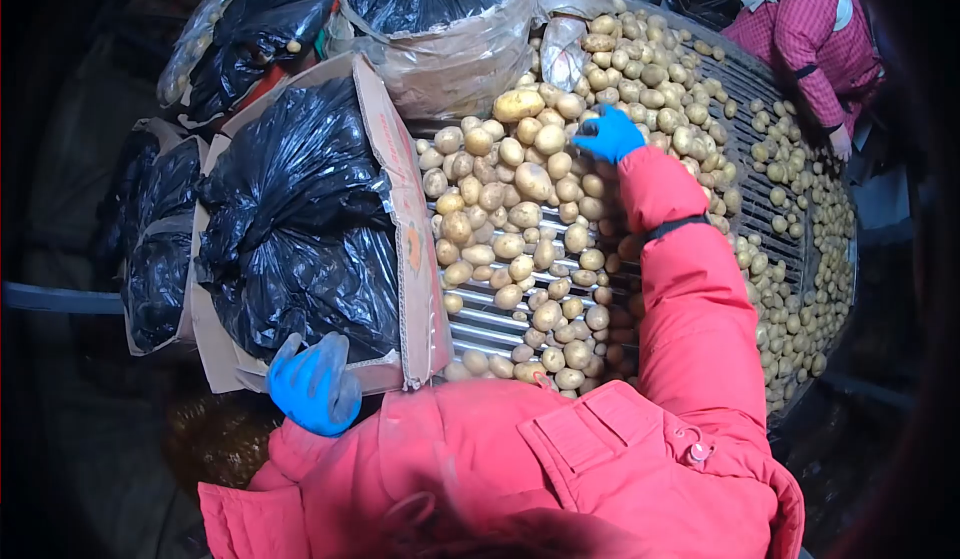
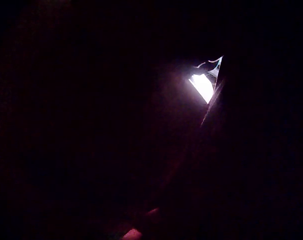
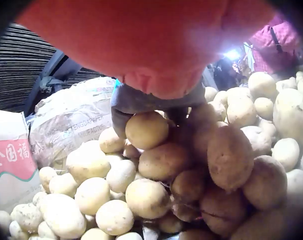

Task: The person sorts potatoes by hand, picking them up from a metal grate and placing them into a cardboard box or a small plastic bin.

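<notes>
In the head view my right hand, in a blue glove, reaches over a heap of potatoes with thumb and fingers spread apart. The right wrist view shows its darkened glove low among the potatoes, with one round potato right below the palm, overlapping the glove. My left hand, gloved in blue with greyish fingertips, rests at the near edge of a cardboard box lined with black plastic. The left wrist view is almost wholly dark and hides that hand's work.
Metal bars of a slatted conveyor show between potatoes. A wrapped bulk container stands behind the box, and another bagged box sits at left. Across the conveyor, a person in a checked pink top bends beside more potatoes.
</notes>
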